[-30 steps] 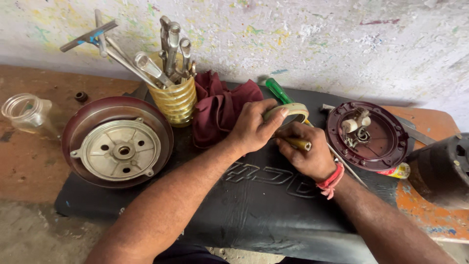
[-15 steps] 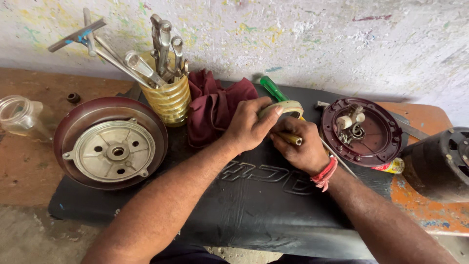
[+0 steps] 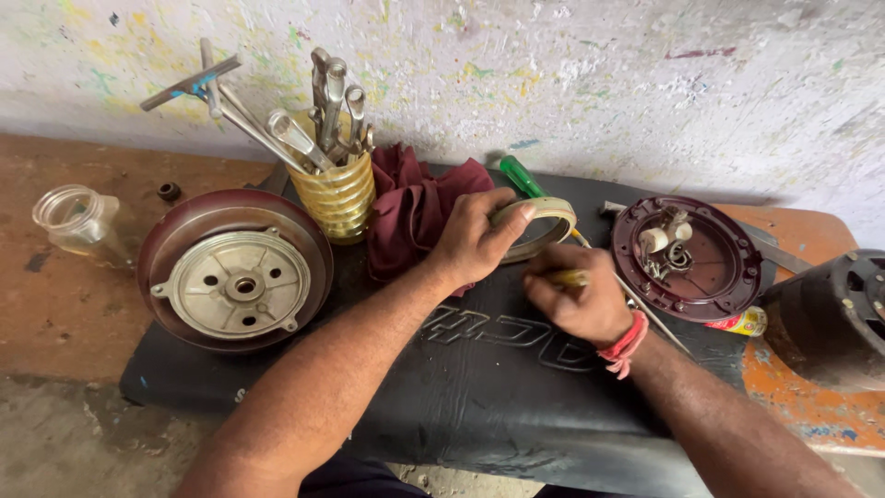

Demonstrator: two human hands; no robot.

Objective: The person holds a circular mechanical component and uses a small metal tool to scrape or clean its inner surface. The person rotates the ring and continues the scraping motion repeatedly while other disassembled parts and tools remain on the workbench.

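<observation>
My left hand (image 3: 475, 240) grips a roll of pale yellow tape (image 3: 539, 223) by its rim, holding it on the black padded seat (image 3: 479, 369). My right hand (image 3: 576, 300) is closed around a small yellowish piece (image 3: 567, 277) just below the roll, with a red thread band at the wrist. A green-handled screwdriver (image 3: 521, 175) lies behind the roll, its shaft running under my right hand. What the right hand's fingers do to the piece is hidden.
A maroon drum cover (image 3: 235, 272) with a grey metal hub lies at left. A yellow can of spanners (image 3: 339, 184) and a maroon rag (image 3: 415, 207) stand behind. At right are a round maroon plate with small parts (image 3: 687, 258), a small tube (image 3: 737, 323) and a black motor housing (image 3: 830, 318). A clear jar (image 3: 78, 221) lies far left.
The view has shifted slightly. My right hand has closed tighter over the yellowish piece and moved a little down from the tape roll; my left hand keeps hold of the roll.
</observation>
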